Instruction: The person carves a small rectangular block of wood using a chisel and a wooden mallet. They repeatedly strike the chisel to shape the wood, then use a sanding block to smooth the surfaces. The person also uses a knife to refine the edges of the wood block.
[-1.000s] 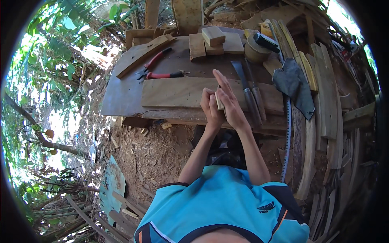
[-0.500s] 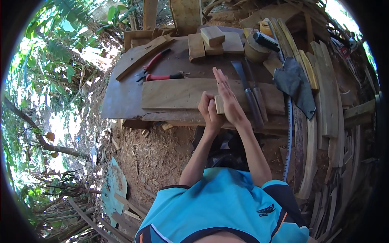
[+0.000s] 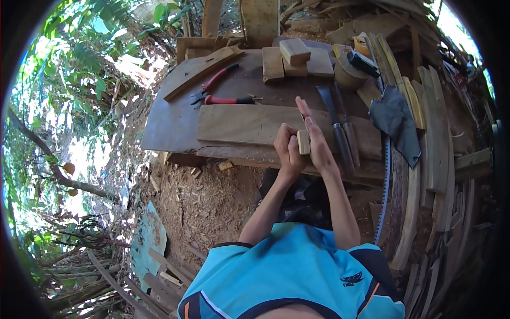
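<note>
The person's left hand (image 3: 289,147) is curled tight on a small wooden block (image 3: 303,142), and the right hand (image 3: 321,148), fingers straight, lays its palm along the block's other side, so the piece sits between the two, above the worktop's near edge. Under them a long board (image 3: 239,125) runs along that edge of the worktop (image 3: 171,119), partly hidden by the hands. Just to the right, two long-handled chisels (image 3: 340,139) lie across the board, taking up that side. To the left, behind the board, rest red-and-black pliers (image 3: 228,100), their handles spread. A narrow plank (image 3: 202,73) slants across the far left corner, and several wood offcuts (image 3: 273,65) crowd the far edge, one stacked on top. Near the far right corner stands a round tan container (image 3: 349,75) with a dark box (image 3: 363,63) on it. Past the right edge, a grey cloth (image 3: 394,119) drapes beside stacked boards (image 3: 434,133).
</note>
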The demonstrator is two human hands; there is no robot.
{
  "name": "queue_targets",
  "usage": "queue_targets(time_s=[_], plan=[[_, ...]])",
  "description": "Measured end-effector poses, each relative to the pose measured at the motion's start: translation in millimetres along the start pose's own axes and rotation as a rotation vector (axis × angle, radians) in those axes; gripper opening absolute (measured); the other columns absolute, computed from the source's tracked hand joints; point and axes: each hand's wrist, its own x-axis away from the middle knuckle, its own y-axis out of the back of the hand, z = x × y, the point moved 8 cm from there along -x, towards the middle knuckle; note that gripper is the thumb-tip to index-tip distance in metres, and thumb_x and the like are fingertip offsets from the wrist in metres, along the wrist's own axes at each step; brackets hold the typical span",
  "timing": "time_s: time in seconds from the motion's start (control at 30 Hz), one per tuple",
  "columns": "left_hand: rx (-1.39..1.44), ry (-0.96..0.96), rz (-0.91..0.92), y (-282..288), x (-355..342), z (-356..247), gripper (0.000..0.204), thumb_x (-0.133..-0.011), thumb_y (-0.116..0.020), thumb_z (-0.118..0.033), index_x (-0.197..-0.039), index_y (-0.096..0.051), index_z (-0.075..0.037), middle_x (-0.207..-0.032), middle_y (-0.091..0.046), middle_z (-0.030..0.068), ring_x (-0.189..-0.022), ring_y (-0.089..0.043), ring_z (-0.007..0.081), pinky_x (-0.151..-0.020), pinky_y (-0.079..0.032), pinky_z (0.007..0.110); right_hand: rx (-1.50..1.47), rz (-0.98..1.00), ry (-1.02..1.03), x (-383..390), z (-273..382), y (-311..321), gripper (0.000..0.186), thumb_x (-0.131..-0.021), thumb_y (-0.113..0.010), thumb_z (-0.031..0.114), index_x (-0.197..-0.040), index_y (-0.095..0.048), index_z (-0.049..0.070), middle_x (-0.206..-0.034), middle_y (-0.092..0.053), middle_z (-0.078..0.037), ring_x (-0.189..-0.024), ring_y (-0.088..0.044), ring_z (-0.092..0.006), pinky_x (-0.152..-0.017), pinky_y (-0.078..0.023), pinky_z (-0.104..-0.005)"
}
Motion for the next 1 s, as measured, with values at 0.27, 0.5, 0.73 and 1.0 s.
queue_targets(time_s=[0.27,0.5,0.73,1.0], plan=[[0.029,0.083,-0.009,1.3,0.9,7.0,0.024,-0.087,-0.039,-0.025,-0.075,-0.043,-0.004,-0.066,-0.043,0.0022,-0.060,-0.041,0.0129,-0.056,-0.036,0.028,-0.046,-0.029,-0.030,15.1,-2.7,-11.5,0.049,-0.096,-0.026,0.026,-0.141,-0.022,0.006,-0.147,-0.017,-0.016,-0.137,-0.008,-0.0278,-0.111,-0.009,-0.0354],[0.048,0.046,-0.034,2.3,1.9,3.8,0.021,-0.081,-0.038,-0.017,-0.070,-0.042,0.001,-0.060,-0.042,0.0113,-0.053,-0.042,0.0195,-0.052,-0.036,0.033,-0.196,-0.015,-0.007,31.6,4.8,-15.5,0.053,-0.096,-0.025,0.029,-0.142,-0.016,0.006,-0.149,-0.010,-0.013,-0.138,-0.007,-0.0262,-0.110,-0.009,-0.0347],[-0.046,0.055,-0.002,5.6,7.7,3.1,0.023,-0.083,-0.037,-0.018,-0.070,-0.042,0.000,-0.064,-0.044,0.0097,-0.055,-0.043,0.0187,-0.053,-0.036,0.032,-0.041,-0.053,0.054,39.6,14.4,-12.6,0.049,-0.094,-0.034,0.025,-0.139,-0.028,0.008,-0.146,-0.019,-0.014,-0.137,-0.014,-0.0265,-0.109,-0.015,-0.0351],[0.107,0.094,-0.026,-1.7,-8.9,18.3,0.036,-0.089,-0.037,-0.034,-0.075,-0.044,-0.002,-0.063,-0.046,0.0063,-0.058,-0.043,0.0142,-0.053,-0.035,0.031,-0.057,-0.031,0.034,23.2,-1.5,-7.6,0.061,-0.091,-0.045,0.035,-0.140,-0.025,0.007,-0.145,-0.020,-0.015,-0.135,-0.019,-0.0257,-0.107,-0.019,-0.0349]])
